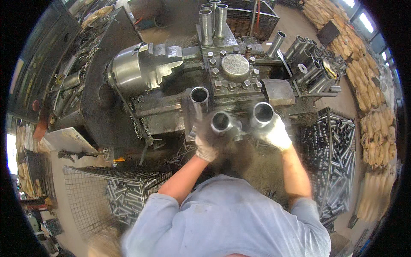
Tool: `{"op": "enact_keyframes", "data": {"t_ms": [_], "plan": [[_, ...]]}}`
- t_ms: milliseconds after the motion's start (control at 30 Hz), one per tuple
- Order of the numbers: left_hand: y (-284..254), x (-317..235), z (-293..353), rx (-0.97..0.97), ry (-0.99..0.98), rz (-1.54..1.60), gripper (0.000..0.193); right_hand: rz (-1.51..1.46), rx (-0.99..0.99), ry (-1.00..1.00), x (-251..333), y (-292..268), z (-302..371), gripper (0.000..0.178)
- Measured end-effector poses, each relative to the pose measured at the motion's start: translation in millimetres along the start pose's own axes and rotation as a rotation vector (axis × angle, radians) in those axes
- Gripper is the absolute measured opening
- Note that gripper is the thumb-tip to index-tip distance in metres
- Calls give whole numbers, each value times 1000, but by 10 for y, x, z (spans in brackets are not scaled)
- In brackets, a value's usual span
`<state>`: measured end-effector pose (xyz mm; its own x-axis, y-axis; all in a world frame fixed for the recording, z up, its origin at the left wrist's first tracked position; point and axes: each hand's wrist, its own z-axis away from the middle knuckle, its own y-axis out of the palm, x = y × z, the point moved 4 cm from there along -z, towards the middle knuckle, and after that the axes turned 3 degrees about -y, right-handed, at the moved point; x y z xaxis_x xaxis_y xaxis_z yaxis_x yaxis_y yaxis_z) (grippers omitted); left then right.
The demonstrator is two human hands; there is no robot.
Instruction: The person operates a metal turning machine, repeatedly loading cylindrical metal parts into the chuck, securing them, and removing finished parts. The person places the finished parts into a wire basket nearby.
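Note:
My left hand [206, 145], in a soiled work glove and smeared by motion, is closed around an upright steel tube [221, 122]. In a whiter glove, my right hand [277, 133] grips a second steel tube [263, 114], its open end facing up. Both tubes are held in front of the lathe's carriage, a short gap apart. Just beyond my left hand, another metal tube [199, 99] stands upright on the machine. The lower parts of the held tubes are hidden by my hands.
The lathe chuck [128, 70] with stepped jaws is at left, the bolted tool post [235, 66] at centre. More tubes [206, 25] stand at the back, with a crowded tube stack [312, 64] at right. Wire baskets [85, 197] of metal pieces flank me; chips hang below the chuck.

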<state>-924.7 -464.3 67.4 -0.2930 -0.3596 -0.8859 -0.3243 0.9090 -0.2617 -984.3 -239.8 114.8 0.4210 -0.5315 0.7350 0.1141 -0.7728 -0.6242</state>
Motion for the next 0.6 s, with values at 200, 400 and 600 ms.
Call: {"op": "enact_keyframes", "data": {"t_ms": [200,400,600], "plan": [[-1045,374,627,-123,-767,602,57,-56,238,312,-270,395,-97,59],[-1278,712,735,-156,-871,1470,78,233,578,-117,208,896,291,42],[-1462,1045,656,-232,-821,1300,78,519,436,-390,518,1981,-72,34]]}}
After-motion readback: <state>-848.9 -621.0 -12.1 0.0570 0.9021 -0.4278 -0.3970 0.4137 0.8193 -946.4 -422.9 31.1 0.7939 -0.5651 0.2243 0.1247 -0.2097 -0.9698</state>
